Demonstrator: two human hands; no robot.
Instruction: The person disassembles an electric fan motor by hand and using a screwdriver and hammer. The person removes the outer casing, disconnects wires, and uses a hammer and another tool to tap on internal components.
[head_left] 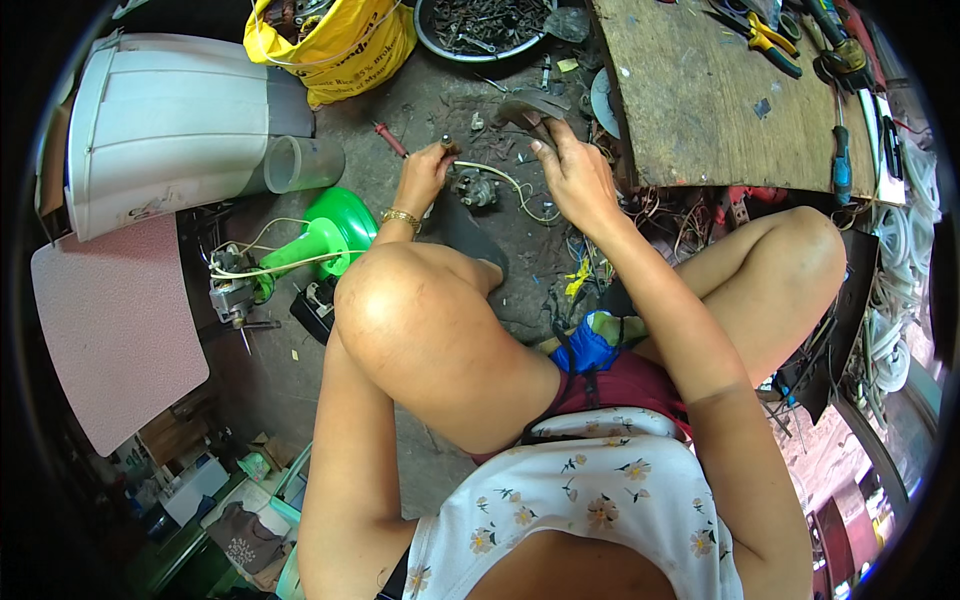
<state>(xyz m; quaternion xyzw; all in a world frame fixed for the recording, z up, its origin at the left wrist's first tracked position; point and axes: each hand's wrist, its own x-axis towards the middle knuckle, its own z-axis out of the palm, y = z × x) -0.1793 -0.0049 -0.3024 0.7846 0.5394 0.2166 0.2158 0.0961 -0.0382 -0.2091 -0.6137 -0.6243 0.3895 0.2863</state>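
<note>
My right hand (pixel 578 175) is closed around a grey metal tool with a broad, tapered head (pixel 533 106), held above the floor. Fingers curled, my left hand (pixel 425 172) grips a small rod-like piece (pixel 447 141) whose end pokes out at the fingertips; the rest of it is hidden. Just below and between the hands lies a small electric motor (pixel 476 187), with a pale cable (pixel 515 180) running from near my left fingers toward the right. A red-handled screwdriver (pixel 389 138) rests on the floor beside my left hand.
A green fan stand (pixel 330 236) with a motor (pixel 233 297) lies at left, near a white bin (pixel 165 125). Beyond are a yellow bag (pixel 340 50) and a basin (pixel 425 35) of metal parts. The wooden board (pixel 700 115) at right bears pliers (pixel 773 45) and a blue screwdriver (pixel 841 165).
</note>
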